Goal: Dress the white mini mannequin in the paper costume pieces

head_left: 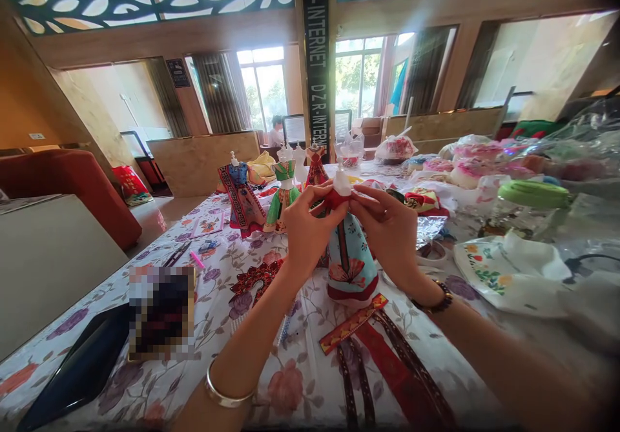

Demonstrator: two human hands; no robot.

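Both hands are raised at a small white dress form (341, 183) that wears a red top and a light blue skirt (356, 261) with a dark red hem. My left hand (310, 225) pinches the red top (334, 200) from the left side. From the right, the fingertips of my right hand (390, 228) press on the same top near the form's neck. Below them on the cloth lies a patterned strip (352, 323) with red and dark ribbons (402, 370) trailing from it. A red and black scalloped collar piece (256, 281) lies left of the skirt.
Several dressed mini forms (242, 196) stand behind my left hand. Scissors (177, 254), a pink marker (197, 259) and a blurred-out phone-like thing (162, 312) lie left. At right are a green-lidded jar (533, 196), a white floral device (511, 270) and plastic-wrapped bundles (477, 161).
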